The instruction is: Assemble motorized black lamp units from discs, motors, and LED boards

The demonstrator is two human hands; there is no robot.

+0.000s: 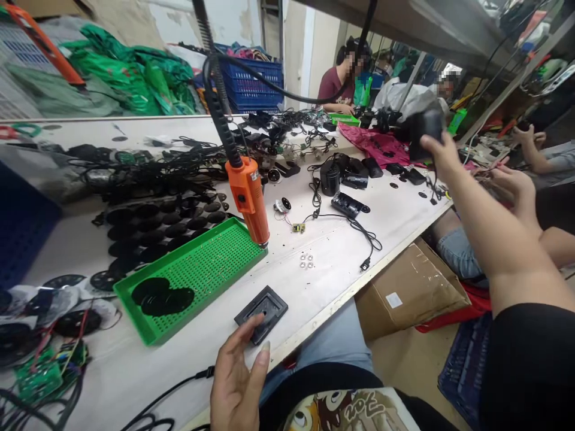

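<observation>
My left hand [238, 380] is open at the front edge of the bench, fingers apart. Its fingertips are over a black rectangular plastic block [269, 308] with a recessed middle; whether they touch it I cannot tell. My right hand [442, 152] is stretched far out to the right, closed on a black plastic housing [424, 133] that is blurred by motion. An orange electric screwdriver [249, 200] hangs upright from a cable, its tip by the corner of a green perforated tray [148, 332]. Black discs [162, 297] lie in the tray.
Four-cornered group of several small metal rings [306, 261] lies mid-bench. Behind are an open black housing [347, 205], a small circuit board [299, 227] and a power cord [366, 263]. Wired parts [49, 365] sit at left. A cardboard box [408, 287] stands below. Co-workers [335, 84] sit nearby.
</observation>
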